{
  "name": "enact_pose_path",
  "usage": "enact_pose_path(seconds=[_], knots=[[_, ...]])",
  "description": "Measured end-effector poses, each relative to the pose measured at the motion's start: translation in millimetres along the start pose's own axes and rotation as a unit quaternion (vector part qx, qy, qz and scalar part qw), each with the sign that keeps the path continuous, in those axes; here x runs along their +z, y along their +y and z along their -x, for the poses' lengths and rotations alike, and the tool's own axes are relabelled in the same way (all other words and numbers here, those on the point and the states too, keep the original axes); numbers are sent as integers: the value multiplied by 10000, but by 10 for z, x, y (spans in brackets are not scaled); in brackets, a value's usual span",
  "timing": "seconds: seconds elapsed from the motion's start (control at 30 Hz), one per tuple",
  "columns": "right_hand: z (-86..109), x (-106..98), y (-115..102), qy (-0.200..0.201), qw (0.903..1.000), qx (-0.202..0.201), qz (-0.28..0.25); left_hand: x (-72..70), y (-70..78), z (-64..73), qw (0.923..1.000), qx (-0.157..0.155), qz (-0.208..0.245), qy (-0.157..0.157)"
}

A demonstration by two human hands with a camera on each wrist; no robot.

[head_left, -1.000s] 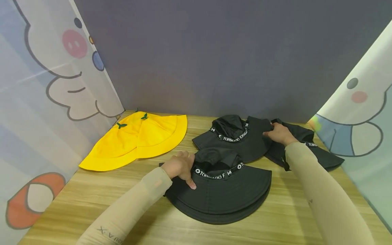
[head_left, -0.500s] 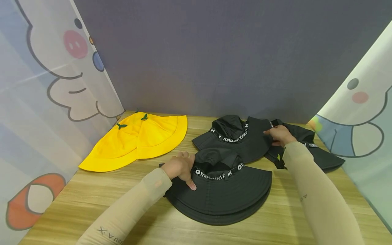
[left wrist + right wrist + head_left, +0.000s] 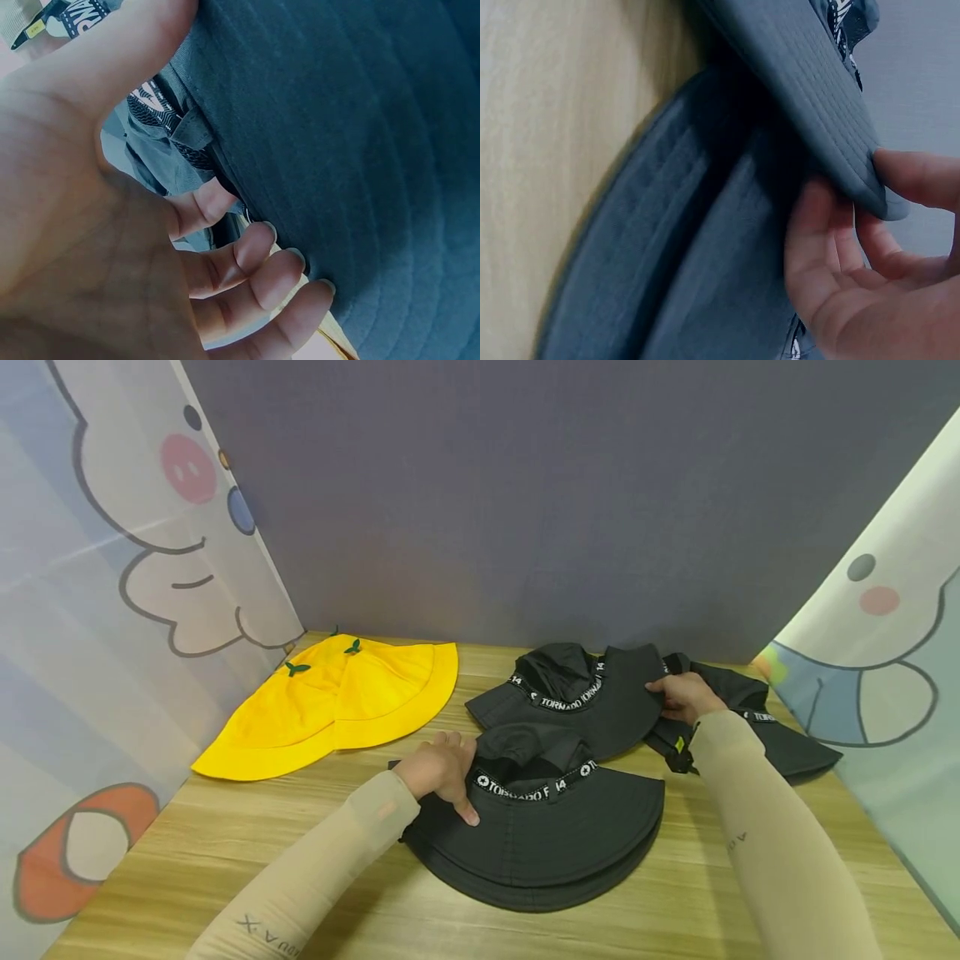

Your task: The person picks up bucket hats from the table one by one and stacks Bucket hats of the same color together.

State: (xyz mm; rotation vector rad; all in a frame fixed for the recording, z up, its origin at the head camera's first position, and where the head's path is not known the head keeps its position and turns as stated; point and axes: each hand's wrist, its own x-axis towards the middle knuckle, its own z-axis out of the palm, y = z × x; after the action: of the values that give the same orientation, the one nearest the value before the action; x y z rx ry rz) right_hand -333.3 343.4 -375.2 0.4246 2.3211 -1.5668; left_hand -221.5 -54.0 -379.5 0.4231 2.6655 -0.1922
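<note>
Two black bucket hats, stacked, form the front pile, with white-lettered bands. My left hand grips its left side; the left wrist view shows the thumb over the brim and curled fingertips against its edge. Further back lies another black bucket hat, lettered TORNADO. My right hand pinches that hat's right brim edge; in the right wrist view the thumb is on one face of the brim and fingers on the other. More black hats lie at the right, partly hidden by my right hand and sleeve.
Yellow hats with green sprouts overlap at the back left of the wooden table. A grey panel stands behind. Cartoon-printed sheets flank both sides.
My right hand has drawn its fingers under the back hat's brim edge and now pinches it. That hat has shifted slightly left. The left hand has stayed in place.
</note>
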Motion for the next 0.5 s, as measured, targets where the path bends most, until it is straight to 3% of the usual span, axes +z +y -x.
enact_pose_path(seconds=[0.2, 0.33, 0.43, 0.5], knots=[[-39, 43, -38, -546, 9972, -47, -507, 14, -11, -22, 9999, 61, -54, 75], [-57, 47, -14, -497, 9977, -163, -421, -34, -41, -69, 9996, 254, 132, 55], [-72, 37, 16, -433, 9982, -279, -316, -157, -128, -150, 9954, 583, 763, -57], [-85, 29, 29, -443, 9980, -338, -281, -242, -206, -228, 9884, 690, 1351, -9]])
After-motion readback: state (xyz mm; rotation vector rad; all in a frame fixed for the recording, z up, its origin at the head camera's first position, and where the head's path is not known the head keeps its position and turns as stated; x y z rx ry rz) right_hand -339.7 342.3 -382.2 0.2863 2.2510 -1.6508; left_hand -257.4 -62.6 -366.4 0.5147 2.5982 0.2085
